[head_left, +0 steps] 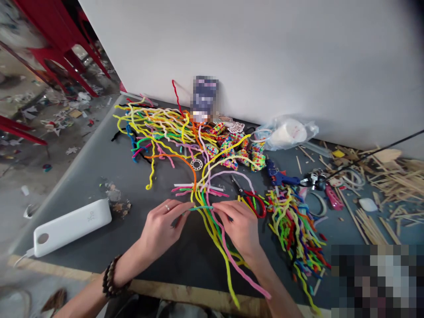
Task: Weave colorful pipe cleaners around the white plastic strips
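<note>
My left hand (164, 225) and my right hand (240, 227) rest low on a dark grey table (89, 172). Between them they pinch a short teal pipe cleaner (201, 207), one end in each hand, stretched level across a bundle of long yellow, pink and green pipe cleaners (220, 240). That bundle runs from the table's middle down over the front edge. Both hands have their fingers closed in a pinch. A ring sits on my left hand and a bead bracelet on its wrist.
A big tangle of coloured pipe cleaners (155, 126) lies at the back left. A white power bank (71, 226) is at the left, red-handled scissors (253, 201) and a blue glue gun (281, 176) at the right. Wooden sticks (394, 181) litter the far right.
</note>
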Action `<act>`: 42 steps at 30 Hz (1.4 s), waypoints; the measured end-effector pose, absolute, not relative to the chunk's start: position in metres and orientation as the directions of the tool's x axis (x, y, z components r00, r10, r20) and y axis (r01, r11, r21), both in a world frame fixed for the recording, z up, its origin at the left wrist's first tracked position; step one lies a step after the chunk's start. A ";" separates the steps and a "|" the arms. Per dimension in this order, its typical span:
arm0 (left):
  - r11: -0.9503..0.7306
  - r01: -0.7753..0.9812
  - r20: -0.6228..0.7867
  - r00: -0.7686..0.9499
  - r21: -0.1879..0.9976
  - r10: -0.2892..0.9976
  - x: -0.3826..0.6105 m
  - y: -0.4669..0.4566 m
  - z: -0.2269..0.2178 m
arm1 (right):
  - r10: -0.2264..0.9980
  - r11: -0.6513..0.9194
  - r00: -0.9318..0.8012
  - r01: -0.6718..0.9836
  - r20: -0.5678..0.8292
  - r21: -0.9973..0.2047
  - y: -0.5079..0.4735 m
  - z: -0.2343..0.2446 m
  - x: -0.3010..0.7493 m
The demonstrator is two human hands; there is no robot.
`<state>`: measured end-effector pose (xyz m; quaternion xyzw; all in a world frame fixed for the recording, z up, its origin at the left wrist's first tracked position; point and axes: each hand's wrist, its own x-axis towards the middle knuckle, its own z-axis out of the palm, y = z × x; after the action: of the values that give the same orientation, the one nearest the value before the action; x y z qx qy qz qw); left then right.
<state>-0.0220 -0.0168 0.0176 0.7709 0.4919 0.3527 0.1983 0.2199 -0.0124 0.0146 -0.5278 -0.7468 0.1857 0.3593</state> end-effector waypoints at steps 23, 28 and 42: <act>-0.725 0.683 0.431 0.629 0.092 0.647 -0.040 0.016 -0.020 | 0.776 0.594 -0.464 0.764 0.427 -0.251 0.014 -0.017 0.214; -0.746 0.660 0.427 0.653 0.083 0.625 -0.036 0.014 -0.020 | 0.783 0.575 -0.467 0.795 0.410 -0.192 0.013 -0.017 0.214; -0.745 0.666 0.364 0.690 0.020 0.626 -0.002 0.003 -0.017 | 0.748 0.607 -0.565 0.795 0.348 -0.012 0.003 -0.008 0.204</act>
<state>-0.0023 0.0032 -0.0166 0.9174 0.3522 0.1764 -0.0569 0.2043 0.0026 -0.0078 -0.4374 -0.8817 -0.0731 0.1612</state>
